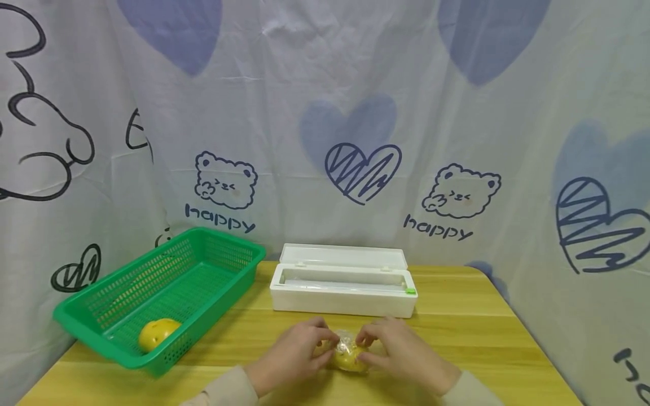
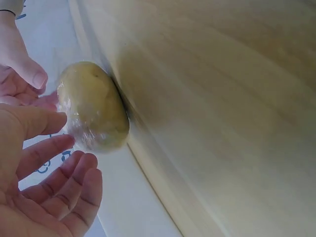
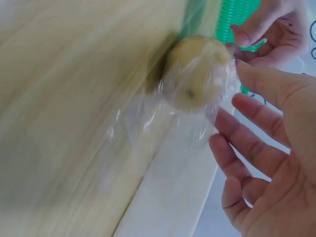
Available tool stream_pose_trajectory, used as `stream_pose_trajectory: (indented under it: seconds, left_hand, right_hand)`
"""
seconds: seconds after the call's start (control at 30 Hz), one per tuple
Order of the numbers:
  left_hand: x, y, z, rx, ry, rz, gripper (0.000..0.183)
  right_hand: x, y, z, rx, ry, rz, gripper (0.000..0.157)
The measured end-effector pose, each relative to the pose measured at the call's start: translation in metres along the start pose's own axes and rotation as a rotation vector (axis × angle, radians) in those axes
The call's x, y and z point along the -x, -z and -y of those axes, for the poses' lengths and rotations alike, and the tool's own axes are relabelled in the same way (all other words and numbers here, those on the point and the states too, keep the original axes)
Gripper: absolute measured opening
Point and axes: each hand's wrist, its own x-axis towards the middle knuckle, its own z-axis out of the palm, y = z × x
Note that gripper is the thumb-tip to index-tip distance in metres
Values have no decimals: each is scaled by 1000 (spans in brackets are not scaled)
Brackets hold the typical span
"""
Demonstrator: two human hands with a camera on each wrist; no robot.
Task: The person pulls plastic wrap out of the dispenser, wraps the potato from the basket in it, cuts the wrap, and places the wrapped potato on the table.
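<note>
Left hand [image 1: 291, 356] and right hand [image 1: 401, 352]: fingertips pinch cling film [image 3: 163, 128] around potato [image 1: 349, 358] | location: table [image 1: 457, 316] front edge, before film dispenser [image 1: 344, 280] | status: wrap mostly closed, loose film remains; one potato lies in the green basket [image 1: 157, 293].

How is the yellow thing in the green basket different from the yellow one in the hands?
The potato in the basket is bare; the potato on the table is covered in clear film. The first lies alone in the green basket; the second sits between the left hand and right hand. Both are yellow and roundish.
</note>
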Motion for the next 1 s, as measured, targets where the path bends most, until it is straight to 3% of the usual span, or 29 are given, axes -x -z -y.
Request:
stream_pose_trajectory:
  seconds: [0.23,0.47,0.63,0.8,1.0]
  left_hand:
    - [-4,-3,2,2,32,29,37]
    - [-2,-6,-1,133,44,-17,28]
    - [-1,-10,-1,187,43,-17,26]
    - [-2,-14,5,255,87,-6,26]
    - [-3,-18,14,410,124,-1,35]
  right_hand:
    - [0,5,-2,-169,-64,88,13]
    - [2,4,-11,-196,-121,91,20]
    - [2,-2,-11,-282,-139,110,29]
    - [-2,-11,-6,-352,-178,77,35]
    - [-9,-25,1,-287,-213,-1,34]
